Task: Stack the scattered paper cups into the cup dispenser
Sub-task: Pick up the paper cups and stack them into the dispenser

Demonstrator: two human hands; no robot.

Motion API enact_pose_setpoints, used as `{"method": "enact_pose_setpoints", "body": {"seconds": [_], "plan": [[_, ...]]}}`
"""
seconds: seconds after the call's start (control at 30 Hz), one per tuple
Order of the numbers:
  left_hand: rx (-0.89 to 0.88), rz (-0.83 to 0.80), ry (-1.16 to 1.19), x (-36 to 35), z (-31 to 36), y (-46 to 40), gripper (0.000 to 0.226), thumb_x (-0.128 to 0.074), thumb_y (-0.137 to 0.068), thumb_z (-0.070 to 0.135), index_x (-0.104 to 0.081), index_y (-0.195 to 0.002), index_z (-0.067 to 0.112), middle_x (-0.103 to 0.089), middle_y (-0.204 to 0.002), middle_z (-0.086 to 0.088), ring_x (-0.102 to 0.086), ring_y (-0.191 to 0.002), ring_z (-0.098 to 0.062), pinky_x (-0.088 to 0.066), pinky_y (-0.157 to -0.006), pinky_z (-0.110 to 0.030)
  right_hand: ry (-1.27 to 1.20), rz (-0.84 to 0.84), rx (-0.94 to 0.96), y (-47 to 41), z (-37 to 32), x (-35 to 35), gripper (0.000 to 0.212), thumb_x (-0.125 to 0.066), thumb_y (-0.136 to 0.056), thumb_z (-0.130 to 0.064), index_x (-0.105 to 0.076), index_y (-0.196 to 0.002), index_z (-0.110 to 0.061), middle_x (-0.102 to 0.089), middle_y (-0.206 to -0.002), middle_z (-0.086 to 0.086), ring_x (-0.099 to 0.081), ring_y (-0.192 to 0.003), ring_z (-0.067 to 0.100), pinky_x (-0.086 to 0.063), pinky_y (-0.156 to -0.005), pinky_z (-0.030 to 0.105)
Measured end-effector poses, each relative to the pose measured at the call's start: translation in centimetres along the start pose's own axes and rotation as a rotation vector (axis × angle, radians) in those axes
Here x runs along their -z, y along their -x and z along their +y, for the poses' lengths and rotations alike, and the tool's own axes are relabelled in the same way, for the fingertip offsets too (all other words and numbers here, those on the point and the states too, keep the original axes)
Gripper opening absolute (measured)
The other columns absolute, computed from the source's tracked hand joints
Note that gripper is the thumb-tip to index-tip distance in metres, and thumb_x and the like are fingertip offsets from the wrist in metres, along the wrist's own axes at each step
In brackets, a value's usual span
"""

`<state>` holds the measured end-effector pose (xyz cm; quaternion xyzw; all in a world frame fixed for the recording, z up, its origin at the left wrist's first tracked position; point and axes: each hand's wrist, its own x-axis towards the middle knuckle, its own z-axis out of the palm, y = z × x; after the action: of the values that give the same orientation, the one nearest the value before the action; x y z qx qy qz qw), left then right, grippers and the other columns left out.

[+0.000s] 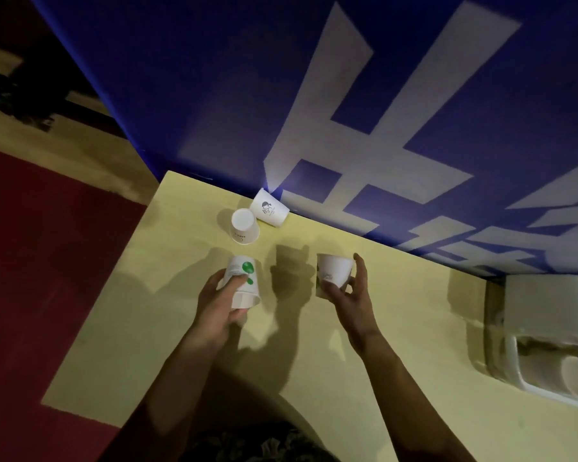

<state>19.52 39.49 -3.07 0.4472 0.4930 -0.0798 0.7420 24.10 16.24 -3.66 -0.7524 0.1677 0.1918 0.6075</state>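
I see bare surface (291,328) between my two grips, while two loose cups (245,226) and the blue wall (214,95) block beyond the left one.

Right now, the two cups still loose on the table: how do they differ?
Pose: the plain-bottomed cup stands upside down, base up; the logo cup lies tipped on its side against the blue banner.
Print: the logo cup shows a dark figure logo facing the camera; the upside-down cup shows only small dark text near its rim.
Position: the logo cup is farther back, at the yellow table's rear edge.
Shared: both are white paper cups, unheld, close together.
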Motion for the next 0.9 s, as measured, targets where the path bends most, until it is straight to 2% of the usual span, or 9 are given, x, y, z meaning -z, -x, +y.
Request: {"method": "enact_pose_setpoints", "body": {"seconds": [0.1,0.2,0.27,0.37,0.43,0.53,0.63,0.8,0.9], "plan": [[-0.016,-0.084,0.010,-2.2,-0.7,2.9,0.037,-0.075,-0.080,0.017,-0.060,-0.113,0.016,-0.069,-0.106,-0.009,-0.070,-0.084,-0.019,-0.057,-0.063,-0.030,-0.064,0.055,0.026,2.9,0.2,1.7,0.075,-0.073,-0.087,-0.028,-0.024,-0.141,-0.047,-0.047,-0.132,-0.007,-0.060,-0.108,0.015,-0.055,-0.086,0.030],[-0.036,-0.152,-0.003,-4.6,-1.4,5.2,0.041,-0.075,-0.081,0.017,-0.056,-0.116,0.012,-0.066,-0.110,-0.009,-0.068,-0.092,-0.022,-0.059,-0.071,-0.040,-0.120,0.150,0.084,5.5,0.6,3.9,0.065,-0.073,-0.086,-0.026,-0.030,-0.132,-0.044,-0.052,-0.125,-0.007,-0.063,-0.102,0.019,-0.058,-0.076,0.028],[-0.049,-0.183,-0.034,-6.3,-2.0,6.7,0.045,-0.076,-0.080,0.018,-0.054,-0.119,0.011,-0.063,-0.112,-0.010,-0.065,-0.099,-0.026,-0.060,-0.075,-0.047,-0.140,0.220,0.123,6.9,0.8,5.7,0.064,-0.075,-0.084,-0.026,-0.033,-0.129,-0.041,-0.052,-0.119,-0.013,-0.062,-0.102,0.019,-0.059,-0.072,0.027],[-0.113,-0.205,-0.137,-9.1,-3.3,9.0,0.045,-0.074,-0.082,0.019,-0.052,-0.120,0.012,-0.059,-0.112,-0.007,-0.064,-0.094,-0.022,-0.060,-0.073,-0.043,-0.104,0.344,0.183,8.4,1.1,8.9,0.059,-0.077,-0.082,-0.026,-0.036,-0.123,-0.038,-0.051,-0.113,-0.017,-0.060,-0.101,0.018,-0.058,-0.066,0.023],[-0.152,-0.228,-0.203,-11.0,-4.6,10.7,0.042,-0.073,-0.083,0.020,-0.052,-0.119,0.014,-0.059,-0.109,-0.004,-0.063,-0.089,-0.018,-0.059,-0.068,-0.036,-0.058,0.428,0.212,9.2,1.4,11.4,0.054,-0.076,-0.081,-0.027,-0.039,-0.119,-0.035,-0.048,-0.115,-0.007,-0.057,-0.103,0.018,-0.057,-0.067,0.023],[-0.164,-0.262,-0.236,-13.8,-7.1,13.1,0.042,-0.071,-0.084,0.021,-0.051,-0.120,0.014,-0.060,-0.105,0.000,-0.064,-0.088,-0.017,-0.055,-0.064,-0.033,0.054,0.530,0.305,10.2,2.4,15.7,0.045,-0.077,-0.080,-0.026,-0.045,-0.112,-0.025,-0.046,-0.115,0.001,-0.052,-0.106,0.019,-0.055,-0.079,0.031],[-0.173,-0.264,-0.242,-16.7,-10.1,15.5,0.040,-0.072,-0.083,0.023,-0.051,-0.116,0.015,-0.063,-0.111,-0.004,-0.065,-0.095,-0.020,-0.052,-0.064,-0.031,0.064,0.538,0.327,11.1,3.3,20.4,0.043,-0.078,-0.079,-0.023,-0.050,-0.112,-0.016,-0.052,-0.111,0.005,-0.054,-0.100,0.018,-0.051,-0.079,0.030],[-0.145,-0.256,-0.212,-22.1,-15.4,19.3,0.047,-0.075,-0.081,0.024,-0.051,-0.119,0.011,-0.063,-0.117,-0.009,-0.064,-0.099,-0.023,-0.056,-0.067,-0.035,0.080,0.494,0.453,12.3,5.3,28.2,0.016,-0.072,-0.082,-0.007,-0.057,-0.088,-0.011,-0.058,-0.101,0.000,-0.057,-0.094,0.013,-0.047,-0.066,0.009],[-0.131,-0.274,-0.200,-25.5,-18.7,21.4,0.047,-0.075,-0.082,0.021,-0.050,-0.119,0.009,-0.062,-0.116,-0.010,-0.065,-0.096,-0.023,-0.059,-0.071,-0.037,0.106,0.486,0.398,12.7,6.9,32.7,0.010,-0.067,-0.088,-0.013,-0.060,-0.083,-0.015,-0.063,-0.093,0.000,-0.063,-0.082,0.017,-0.051,-0.068,0.023]]}}
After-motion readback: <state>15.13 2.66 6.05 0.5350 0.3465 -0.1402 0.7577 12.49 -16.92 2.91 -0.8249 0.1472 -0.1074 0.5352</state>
